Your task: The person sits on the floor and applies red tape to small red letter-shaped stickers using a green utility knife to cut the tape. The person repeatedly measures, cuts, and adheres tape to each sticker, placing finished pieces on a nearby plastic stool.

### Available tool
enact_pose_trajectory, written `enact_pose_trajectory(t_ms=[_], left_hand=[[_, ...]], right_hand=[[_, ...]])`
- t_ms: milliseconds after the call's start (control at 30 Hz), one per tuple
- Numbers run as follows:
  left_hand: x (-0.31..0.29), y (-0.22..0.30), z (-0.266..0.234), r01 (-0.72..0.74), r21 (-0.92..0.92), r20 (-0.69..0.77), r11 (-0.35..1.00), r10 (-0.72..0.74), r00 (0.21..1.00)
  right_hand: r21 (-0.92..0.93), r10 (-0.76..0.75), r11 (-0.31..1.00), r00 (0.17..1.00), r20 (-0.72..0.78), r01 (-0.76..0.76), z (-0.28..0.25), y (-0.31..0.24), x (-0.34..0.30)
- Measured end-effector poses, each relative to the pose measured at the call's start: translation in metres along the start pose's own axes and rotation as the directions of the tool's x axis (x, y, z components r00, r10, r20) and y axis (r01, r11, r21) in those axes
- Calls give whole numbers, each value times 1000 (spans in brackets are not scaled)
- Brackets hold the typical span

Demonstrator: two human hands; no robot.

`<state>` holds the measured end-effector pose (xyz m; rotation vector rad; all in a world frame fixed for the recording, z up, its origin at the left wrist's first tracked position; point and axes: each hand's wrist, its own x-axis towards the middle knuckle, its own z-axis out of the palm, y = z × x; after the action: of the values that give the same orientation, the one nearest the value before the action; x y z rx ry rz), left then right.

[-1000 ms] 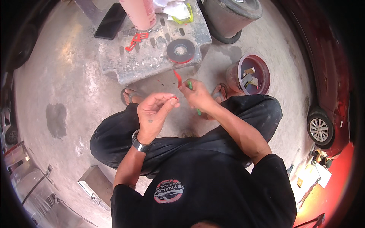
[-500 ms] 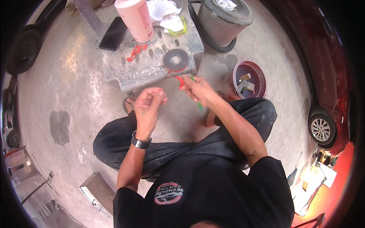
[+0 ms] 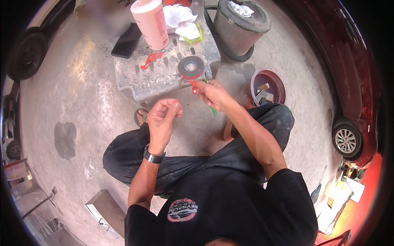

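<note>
My right hand (image 3: 211, 95) grips a slim green tool (image 3: 214, 111), whose kind I cannot make out, together with a curled red strip (image 3: 193, 87). The strip sticks out from the fingertips on the left, just under a dark roll of tape (image 3: 191, 62) with a red lower edge. That roll lies flat at the near right of a worn grey step stool (image 3: 139, 88). My left hand (image 3: 163, 117) is pinched closed to the left of the right one, a hand's width apart. A trace of red shows at its fingertips, too small to name.
On the stool are red cut-out pieces (image 3: 151, 60), a pink-white bottle (image 3: 151, 26), a black phone (image 3: 126, 40) and a white cloth (image 3: 180, 20). A lidded grey bucket (image 3: 242, 30) and a reddish tub (image 3: 280, 84) of water stand right. A dark red car (image 3: 349, 74) is farther right.
The view has shifted slightly, moving the stool and its things a little right and down. My right hand and the red strip are nearer the tape roll; both hands keep their grip.
</note>
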<state>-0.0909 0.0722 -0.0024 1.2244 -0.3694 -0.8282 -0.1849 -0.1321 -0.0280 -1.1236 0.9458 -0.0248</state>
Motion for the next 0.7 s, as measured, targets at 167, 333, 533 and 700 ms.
enact_pose_trajectory(t_ms=[167,333,533,700], left_hand=[[1,-4,1,-18,61,37,998,16,999],[23,14,21,-309,578,251,755,196,948],[52,16,48,-503,768,415,397,291,862],[55,14,55,-492,851,449,180,233,862]], right_hand=[[15,-17,1000,999,-51,18,2,2,-2],[-7,17,1000,999,-46,-18,2,-2,-5],[249,100,958,979,175,-143,-9,21,1],[289,178,929,965,195,-230,-14,38,4]])
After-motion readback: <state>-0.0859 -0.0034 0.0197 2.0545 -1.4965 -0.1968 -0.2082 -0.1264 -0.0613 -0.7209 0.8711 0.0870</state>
